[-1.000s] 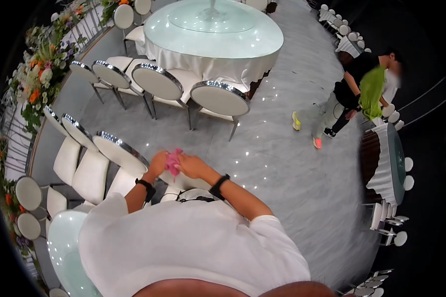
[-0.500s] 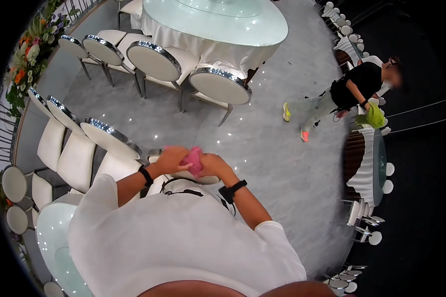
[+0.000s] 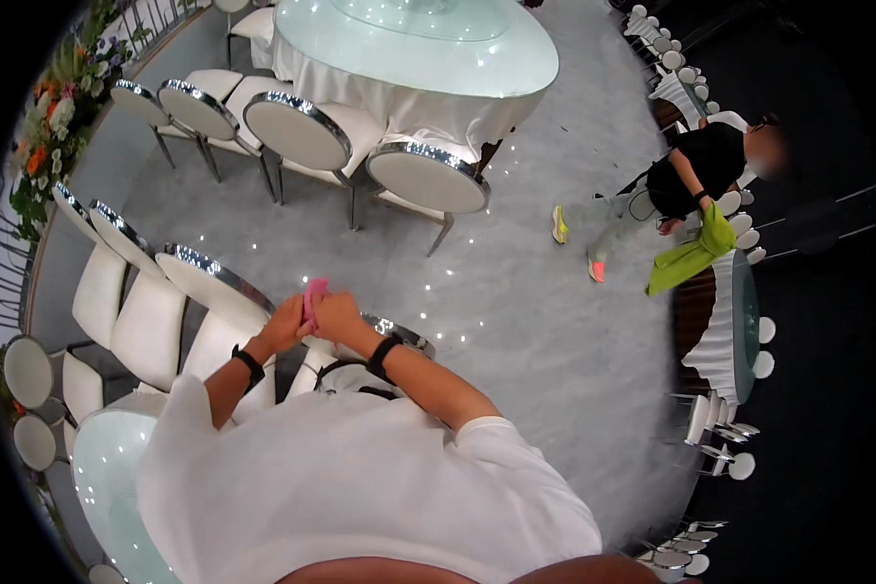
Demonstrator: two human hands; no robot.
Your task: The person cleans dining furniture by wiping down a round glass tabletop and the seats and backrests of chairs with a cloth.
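A crumpled pink cloth (image 3: 313, 295) is bunched between my two hands in front of my body. My left hand (image 3: 282, 324) has its fingers closed on the cloth's left side. From the right, my right hand (image 3: 337, 317) grips the same cloth, its knuckles covering much of it. Just beyond the wrists is a chair back with a shiny rim (image 3: 399, 333), partly behind my right forearm. Left of my hands stands a white padded chair (image 3: 214, 282).
A round glass-topped table (image 3: 409, 73) with a white skirt is ahead, lined with white chairs (image 3: 297, 131). Another glass table (image 3: 107, 477) lies at lower left. On the right a person (image 3: 696, 170) holds a green cloth (image 3: 696, 255). Flowers (image 3: 54, 127) border the left.
Both my hands and the pink cloth have shifted left, and the right hand now covers more of it. The other person's green cloth hangs lower and more spread out.
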